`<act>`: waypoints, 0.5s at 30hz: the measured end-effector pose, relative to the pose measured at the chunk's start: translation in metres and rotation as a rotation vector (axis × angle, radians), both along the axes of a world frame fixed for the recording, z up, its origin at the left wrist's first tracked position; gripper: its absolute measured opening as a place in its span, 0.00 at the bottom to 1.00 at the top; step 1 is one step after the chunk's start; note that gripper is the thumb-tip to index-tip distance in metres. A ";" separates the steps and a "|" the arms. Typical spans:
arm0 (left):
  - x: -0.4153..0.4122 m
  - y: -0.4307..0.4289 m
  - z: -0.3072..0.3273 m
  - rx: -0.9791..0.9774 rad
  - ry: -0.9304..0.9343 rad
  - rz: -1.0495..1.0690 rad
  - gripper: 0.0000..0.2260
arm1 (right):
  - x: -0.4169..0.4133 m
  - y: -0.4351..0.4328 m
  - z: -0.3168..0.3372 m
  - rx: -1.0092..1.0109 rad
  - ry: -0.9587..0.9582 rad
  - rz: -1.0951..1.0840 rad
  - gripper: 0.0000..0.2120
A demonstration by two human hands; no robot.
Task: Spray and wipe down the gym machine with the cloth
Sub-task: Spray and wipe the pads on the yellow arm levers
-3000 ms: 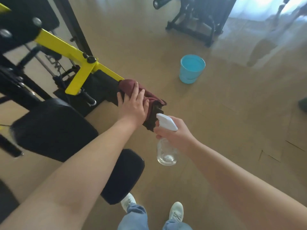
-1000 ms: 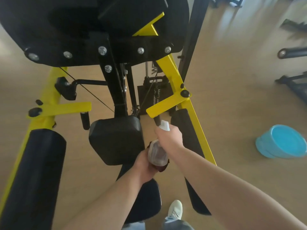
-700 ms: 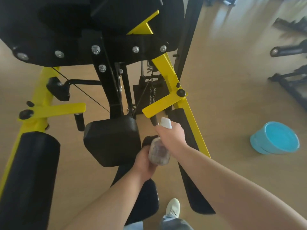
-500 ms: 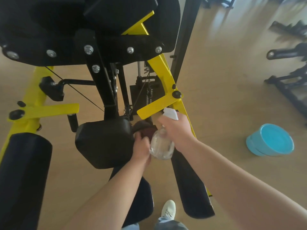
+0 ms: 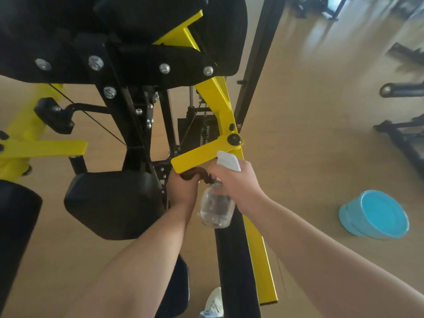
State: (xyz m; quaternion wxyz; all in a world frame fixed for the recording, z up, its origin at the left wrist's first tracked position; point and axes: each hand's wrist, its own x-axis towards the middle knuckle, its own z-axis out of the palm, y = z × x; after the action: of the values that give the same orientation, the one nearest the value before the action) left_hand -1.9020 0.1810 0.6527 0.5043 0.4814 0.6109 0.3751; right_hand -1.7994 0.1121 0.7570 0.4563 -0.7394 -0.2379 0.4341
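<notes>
While the left hand (image 5: 183, 191) holds a dark red cloth (image 5: 195, 176) against the underside of a yellow bar (image 5: 197, 157) on the gym machine (image 5: 142, 60) at mid-frame, the right hand (image 5: 237, 183) grips a clear spray bottle (image 5: 216, 208) just beside it, white nozzle uppermost. A black pad (image 5: 112, 203) sits left of the hands. A blue bucket (image 5: 376, 216) is on the floor (image 5: 321, 157), lower right.
</notes>
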 end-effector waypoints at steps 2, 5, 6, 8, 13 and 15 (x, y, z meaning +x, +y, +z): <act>0.001 0.006 -0.003 0.032 0.019 0.017 0.10 | 0.001 0.007 0.002 0.001 0.014 0.031 0.15; 0.008 0.020 -0.025 0.094 -0.023 0.003 0.13 | 0.004 0.019 -0.004 0.000 0.029 0.028 0.19; 0.011 0.023 -0.034 0.082 -0.035 0.001 0.16 | 0.005 0.021 -0.007 -0.002 0.016 0.030 0.19; 0.017 0.024 -0.036 -0.009 -0.122 0.036 0.22 | 0.004 0.023 -0.011 -0.008 -0.002 0.051 0.17; 0.027 0.037 -0.092 -0.134 -0.060 -0.157 0.25 | 0.005 0.028 -0.016 -0.027 -0.056 0.107 0.14; 0.024 0.045 -0.118 -0.183 -0.008 -0.195 0.28 | 0.003 0.027 -0.015 -0.033 -0.073 0.110 0.15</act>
State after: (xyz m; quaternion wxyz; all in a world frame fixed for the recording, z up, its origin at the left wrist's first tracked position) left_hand -1.8780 0.2265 0.5345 0.5827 0.4890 0.5909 0.2688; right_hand -1.7966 0.1393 0.7418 0.4107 -0.7478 -0.2875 0.4352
